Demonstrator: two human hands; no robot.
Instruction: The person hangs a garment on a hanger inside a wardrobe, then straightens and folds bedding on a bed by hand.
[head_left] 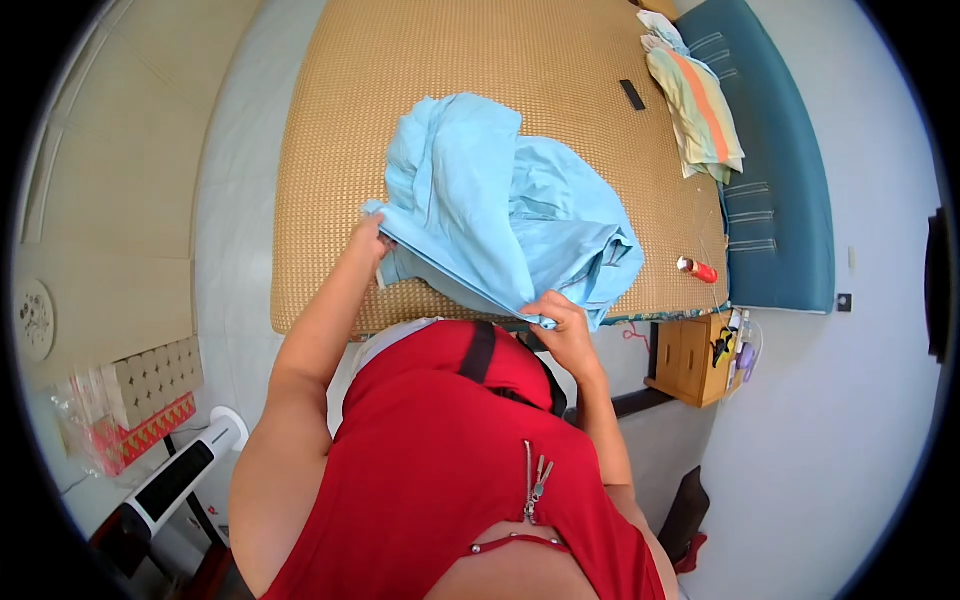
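Note:
A light blue garment (pixel 460 190) lies bunched on the woven mat of the bed, close to its near edge. Its folds hide its exact kind. My left hand (pixel 372 238) is closed on one end of the garment's straight near edge. At the other end of that edge, my right hand (pixel 563 328) pinches the fabric. Between the two hands the edge runs stretched in a slanting line, lower on the right. The rest of the cloth is heaped loosely beyond it, with an opening showing in the folds at the right.
The bed mat (pixel 400 50) extends ahead. On it lie a dark remote control (pixel 632 95), a striped pillow (pixel 695 110) and a red cylindrical item (pixel 703 271). A blue headboard (pixel 780 170) and wooden nightstand (pixel 690 360) stand right. A white tower-shaped appliance (pixel 190 470) stands lower left.

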